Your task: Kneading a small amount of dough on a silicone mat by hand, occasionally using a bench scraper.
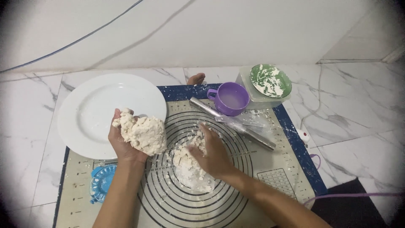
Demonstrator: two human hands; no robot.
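Your left hand (124,145) has its grip cupped round a dough lump (143,134) above the white plate (95,112) edge | your right hand (213,152) presses, fingers spread, on crumbly dough (190,169) at the baking mat (236,198) centre | rolling pin (232,123) and purple cup (231,99) just beyond.

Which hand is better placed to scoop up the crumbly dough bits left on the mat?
Probably the right hand. It already rests on the loose dough crumbs at the middle of the baking mat, and its grip is free. The left hand is busy cupping the big dough lump.
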